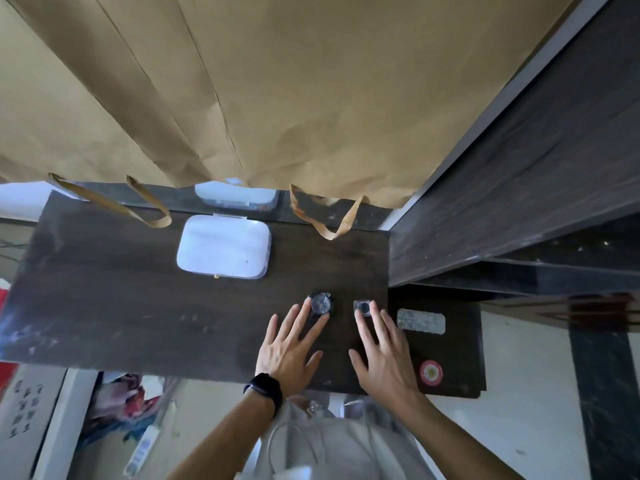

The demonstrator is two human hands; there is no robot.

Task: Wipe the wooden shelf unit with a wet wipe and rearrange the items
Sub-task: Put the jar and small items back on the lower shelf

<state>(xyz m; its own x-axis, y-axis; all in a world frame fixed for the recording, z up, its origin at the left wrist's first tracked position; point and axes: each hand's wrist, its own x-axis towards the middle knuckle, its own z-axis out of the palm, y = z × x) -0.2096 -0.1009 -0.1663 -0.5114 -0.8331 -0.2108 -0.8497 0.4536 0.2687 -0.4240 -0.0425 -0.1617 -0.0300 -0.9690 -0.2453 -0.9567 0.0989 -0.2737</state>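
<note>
The dark wooden shelf point(121, 306) fills the middle of the head view. My left hand point(291, 348), with a black wristband, lies flat with spread fingers; its fingertips touch a small round dark jar point(321, 303). My right hand point(384, 355) is also flat and open, fingertips at a small square clear-lidded jar point(362, 307). A white plastic box point(224, 251) sits toward the back of the shelf. On the lower shelf at the right lie a silver blister strip point(420, 321) and a small red round item point(431, 372). No wet wipe is visible.
Brown paper bags point(277, 81) with hanging handles overhang the shelf's back edge. A mirror strip point(304, 206) behind reflects the white box. A dark wooden side panel point(536, 185) rises at the right. Below are clutter, a power strip point(140, 452) and a white bag.
</note>
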